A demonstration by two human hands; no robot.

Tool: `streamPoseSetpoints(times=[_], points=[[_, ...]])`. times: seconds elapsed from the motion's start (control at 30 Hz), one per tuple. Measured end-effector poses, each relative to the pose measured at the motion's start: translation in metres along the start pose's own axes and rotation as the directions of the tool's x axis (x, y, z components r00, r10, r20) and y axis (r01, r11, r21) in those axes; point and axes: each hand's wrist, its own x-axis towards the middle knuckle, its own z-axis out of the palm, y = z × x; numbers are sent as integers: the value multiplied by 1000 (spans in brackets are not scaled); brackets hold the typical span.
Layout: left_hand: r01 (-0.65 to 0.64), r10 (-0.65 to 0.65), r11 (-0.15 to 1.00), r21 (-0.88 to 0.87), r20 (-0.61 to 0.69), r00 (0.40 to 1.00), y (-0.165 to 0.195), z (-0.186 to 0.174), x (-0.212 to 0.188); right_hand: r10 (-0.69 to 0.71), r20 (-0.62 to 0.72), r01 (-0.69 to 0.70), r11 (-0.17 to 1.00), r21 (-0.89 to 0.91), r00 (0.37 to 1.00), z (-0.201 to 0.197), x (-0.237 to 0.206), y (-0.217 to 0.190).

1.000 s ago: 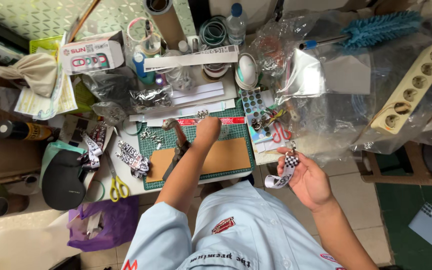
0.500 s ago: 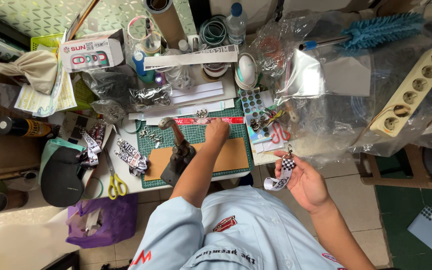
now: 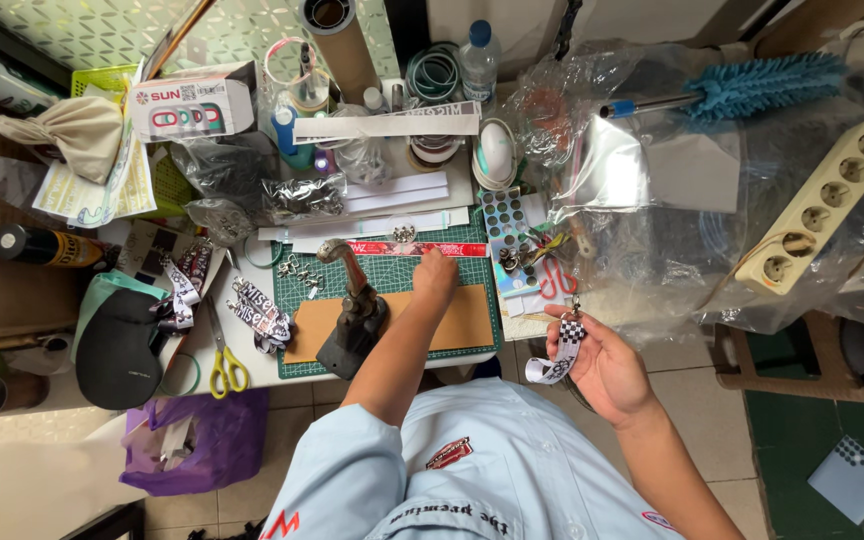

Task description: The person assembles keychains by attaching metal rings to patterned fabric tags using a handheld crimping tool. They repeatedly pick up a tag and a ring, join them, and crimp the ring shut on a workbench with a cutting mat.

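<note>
The right hand (image 3: 607, 365), right of centre and off the edge of the surface (image 3: 252, 365), is cupped palm-up with its fingers curled round a checkered strap (image 3: 560, 350), a short woven loop in black and white with a small metal clasp at its top end. The left hand (image 3: 436, 275), at the centre of the frame, reaches forward with fingers bent down onto the green gridded cutting mat (image 3: 392, 270); whether it grips anything there I cannot tell. Just below it on the mat lies a flat brown sheet (image 3: 452, 320), like leather or card. Left of the forearm stands a dark metal hand press (image 3: 355, 310) with a curved handle. Small metal clasps (image 3: 297, 270) are scattered at the mat's upper left. Further left lie printed lanyards (image 3: 257, 315) and yellow-handled scissors (image 3: 224, 365). In the upper right, crinkled clear plastic (image 3: 652, 230) spreads under a cream power strip (image 3: 822, 205) and a fuzzy blue duster (image 3: 752, 85).
</note>
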Motion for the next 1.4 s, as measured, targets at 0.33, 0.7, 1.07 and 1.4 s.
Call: streamPoseSetpoints(times=[0.33, 0.7, 1.07, 1.4], points=[[113, -113, 994, -8, 14, 994, -2, 4, -6, 26, 7, -26, 1000, -6, 1000, -5, 7, 5], [182, -179, 980, -76, 51, 983, -8, 0, -11, 18, -20, -19, 1000, -11, 1000, -7, 6, 5], [105, -104, 994, -17, 34, 994, -14, -9, -13, 19, -22, -18, 1000, 24, 1000, -7, 6, 5], [24, -104, 902, -432, -162, 981, -8, -40, -16, -18, 87, 10, 996, 94, 996, -13, 22, 3]])
